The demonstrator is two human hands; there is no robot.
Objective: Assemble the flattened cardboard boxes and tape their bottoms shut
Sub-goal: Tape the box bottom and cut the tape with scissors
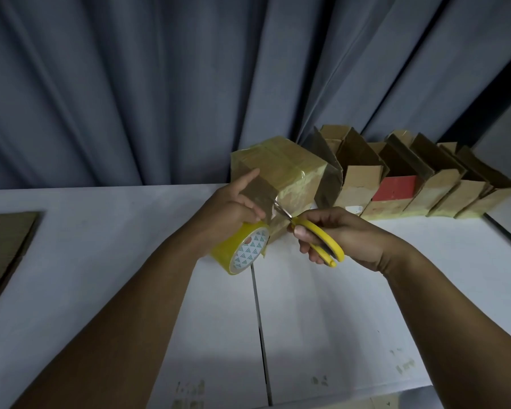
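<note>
Taped cardboard box (281,172) at the table's (101,261) far edge, left hand (233,208) gripping a yellow tape roll (242,249) with triangle-printed core, right hand (345,234) gripping yellow scissors (319,237) at the tape, assembled boxes (425,184) along the far-right edge, flattened cardboard (6,246) at the left edge.

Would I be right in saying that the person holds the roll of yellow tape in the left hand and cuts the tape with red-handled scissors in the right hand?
Not quite: the handles are yellow, not red. The head view shows the left hand holding the roll of yellow tape and the right hand cutting the tape with the yellow-handled metal scissors.
</note>
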